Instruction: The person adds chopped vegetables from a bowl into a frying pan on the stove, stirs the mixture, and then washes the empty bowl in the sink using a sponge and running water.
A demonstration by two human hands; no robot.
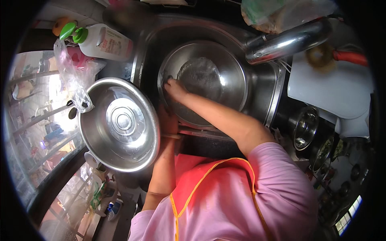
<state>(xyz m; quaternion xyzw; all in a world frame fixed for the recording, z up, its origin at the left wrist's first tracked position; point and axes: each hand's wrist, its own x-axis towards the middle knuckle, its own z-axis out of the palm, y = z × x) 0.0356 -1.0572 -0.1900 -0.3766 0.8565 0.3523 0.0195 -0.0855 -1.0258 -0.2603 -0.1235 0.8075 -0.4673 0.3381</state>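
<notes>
A large stainless steel basin point(208, 108) lies in the steel sink point(262, 93), with what looks like a little water at its bottom. My right hand point(175, 89) is inside its left rim, fingers bent around a small dark thing too unclear to name. My left hand point(169, 119) is at the basin's lower left side, dim and partly hidden; whether it holds the rim cannot be told. A second steel basin point(93, 132) stands to the left, tilted beside my left forearm and overlapping it.
A white pump bottle point(113, 43) with a green top and a clear plastic bag point(74, 78) are at upper left. A thick metal faucet point(289, 40) reaches over the sink's right corner. Farther right are a white board point(319, 90), a red-handled brush point(349, 57) and a steel bowl point(306, 128).
</notes>
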